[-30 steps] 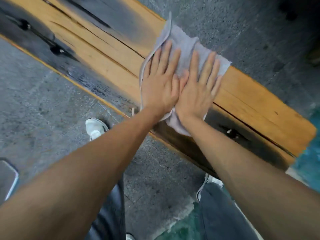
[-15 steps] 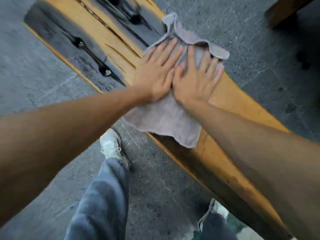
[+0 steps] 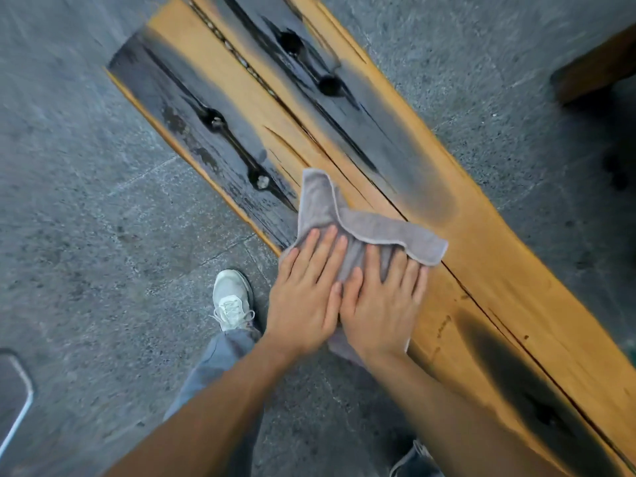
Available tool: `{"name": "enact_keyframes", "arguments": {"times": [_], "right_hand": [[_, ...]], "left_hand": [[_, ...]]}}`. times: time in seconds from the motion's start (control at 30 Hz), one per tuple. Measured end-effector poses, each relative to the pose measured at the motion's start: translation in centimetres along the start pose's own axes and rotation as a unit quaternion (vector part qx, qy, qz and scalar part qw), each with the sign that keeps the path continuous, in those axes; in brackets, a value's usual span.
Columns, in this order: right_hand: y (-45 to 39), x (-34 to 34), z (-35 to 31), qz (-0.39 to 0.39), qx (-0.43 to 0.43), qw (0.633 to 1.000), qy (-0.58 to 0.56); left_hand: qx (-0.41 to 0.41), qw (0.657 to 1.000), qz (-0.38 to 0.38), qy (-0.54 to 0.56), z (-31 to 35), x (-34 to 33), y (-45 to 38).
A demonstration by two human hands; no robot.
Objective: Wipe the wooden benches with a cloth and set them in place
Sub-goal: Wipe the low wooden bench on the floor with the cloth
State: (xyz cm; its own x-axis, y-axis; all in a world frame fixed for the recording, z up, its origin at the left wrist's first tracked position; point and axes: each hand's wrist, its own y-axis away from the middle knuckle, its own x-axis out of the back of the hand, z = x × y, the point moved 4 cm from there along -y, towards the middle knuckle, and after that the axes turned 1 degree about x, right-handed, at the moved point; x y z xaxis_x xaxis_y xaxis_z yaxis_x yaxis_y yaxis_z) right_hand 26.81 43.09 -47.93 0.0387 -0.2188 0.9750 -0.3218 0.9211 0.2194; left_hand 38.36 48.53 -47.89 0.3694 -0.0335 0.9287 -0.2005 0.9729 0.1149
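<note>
Left hand (image 3: 306, 297) and right hand (image 3: 380, 309) laid flat, side by side and touching at the inner edges, on a grey cloth (image 3: 347, 225). Fingers of both spread and extended toward the far side; palms pressed down on the fabric. Grip of each hand: wide, flat, nothing clasped, cloth pinned under the palms only.

Cloth located on the near edge of the wooden bench tabletop (image 3: 499, 270), roughly at mid-length. Far portion of the cloth bunched and folded, with one corner raised toward the far left and a hemmed edge running to the right beyond the right fingertips. Near portion hanging slightly over the near edge, below the right palm.

Tabletop set diagonally, from far left to near right, on a grey stone floor (image 3: 86, 235). Surface yellow-brown with long dark stained bands, lengthwise cracks, and several dark knot holes on the far-left half. Another dark band on the near-right part.

White sneaker (image 3: 232, 301) on the floor just left of the left hand, beside the near edge of the bench, below a grey-blue trouser leg (image 3: 220, 359). Part of a second wooden bench (image 3: 595, 67) visible at far right, well apart.
</note>
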Motion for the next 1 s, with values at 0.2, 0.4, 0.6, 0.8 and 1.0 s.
{"name": "enact_keyframes", "arguments": {"times": [0.2,0.4,0.6,0.8,1.0], "right_hand": [[-12.3,2.9,-8.5,0.083,-0.047,0.995,-0.031],[-31.2,6.8,-18.1,0.061,-0.122,0.983,-0.119],[-31.5,6.8,-19.8,0.078,-0.093,0.989,-0.090],[-17.7,4.3,-20.9,0.055,0.016,0.998,-0.018],[-18.0,4.2,-20.9,0.050,0.011,0.999,-0.003]], "left_hand": [[-0.169,0.980,-0.011,-0.101,-10.1,5.6,-13.8],[-0.071,0.990,0.003,-0.122,-18.9,11.8,-31.3],[0.016,0.997,0.036,-0.062,-19.6,12.4,-29.9],[0.038,0.999,0.014,-0.028,-20.1,9.7,-13.9],[-0.008,0.999,-0.007,-0.050,-21.4,9.9,-13.5]]}}
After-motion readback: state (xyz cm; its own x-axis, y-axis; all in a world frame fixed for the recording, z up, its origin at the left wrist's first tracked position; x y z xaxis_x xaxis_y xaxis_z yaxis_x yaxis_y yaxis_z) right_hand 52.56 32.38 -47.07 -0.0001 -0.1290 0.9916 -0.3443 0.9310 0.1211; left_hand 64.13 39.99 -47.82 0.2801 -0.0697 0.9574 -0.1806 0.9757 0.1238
